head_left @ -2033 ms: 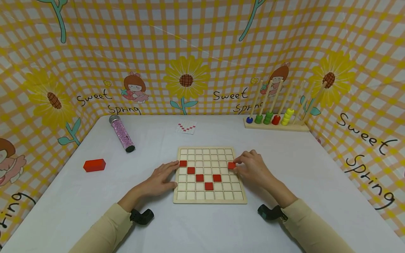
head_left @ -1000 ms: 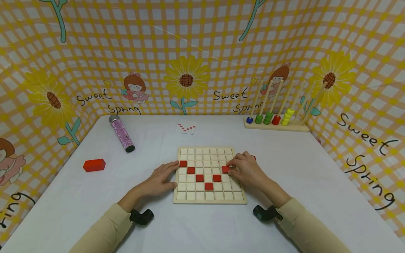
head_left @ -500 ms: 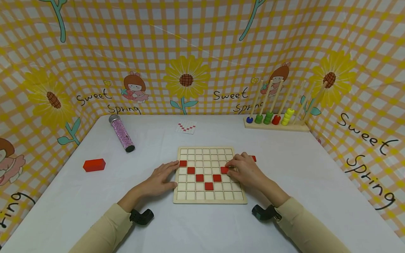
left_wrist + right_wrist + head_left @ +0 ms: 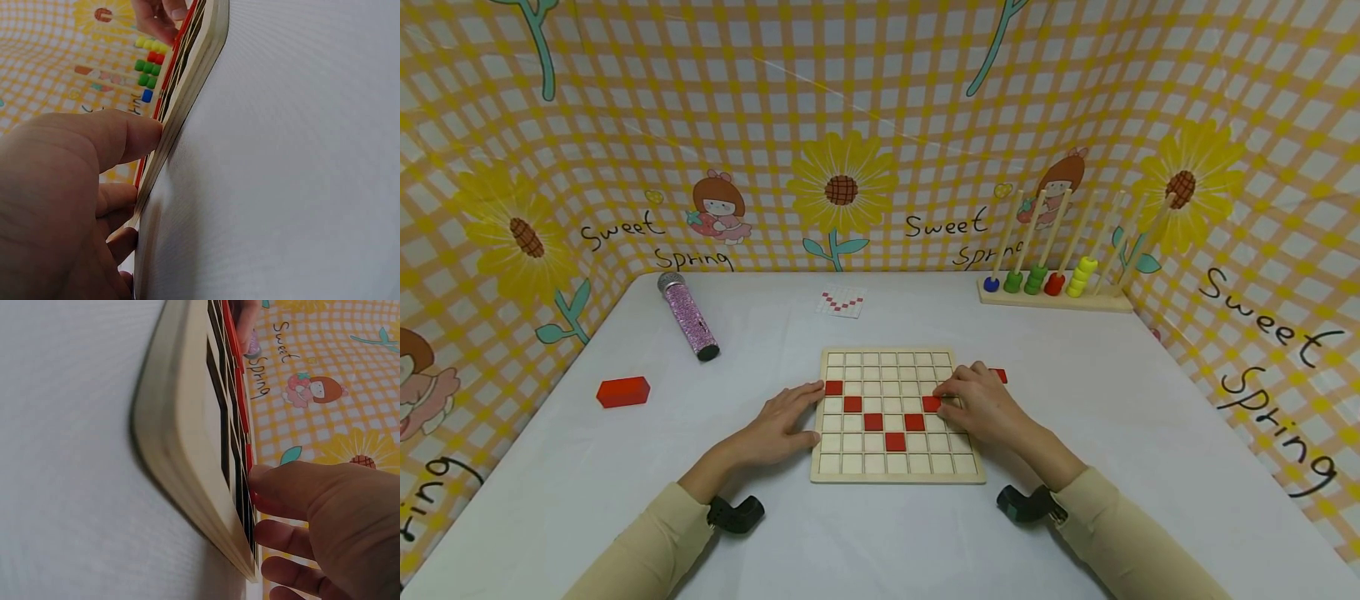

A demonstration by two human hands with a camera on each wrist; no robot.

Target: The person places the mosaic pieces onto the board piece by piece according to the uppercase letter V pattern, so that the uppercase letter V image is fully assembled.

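Note:
A square wooden grid board (image 4: 898,477) lies on the white table. Red square tiles sit in its cells in a V, such as the tile (image 4: 895,442) at the bottom point. My right hand (image 4: 983,406) reaches over the board's right side, thumb and index finger pinching a red tile (image 4: 932,404) at a cell on the V's right arm. My left hand (image 4: 778,425) rests against the board's left edge, its fingers extended and its thumb touching the side, as the left wrist view shows. Behind the right hand, another red tile (image 4: 1000,376) is partly hidden.
A small pattern card (image 4: 841,302) with a red V lies beyond the board. At the back right stands a bead abacus (image 4: 1055,300). A glittery pink microphone (image 4: 689,317) and a red block (image 4: 623,392) lie on the left.
My right hand has carried the red tile left and slightly nearer, from the board's right edge down to the cell. Another red tile now shows behind that hand. My left hand has stayed put.

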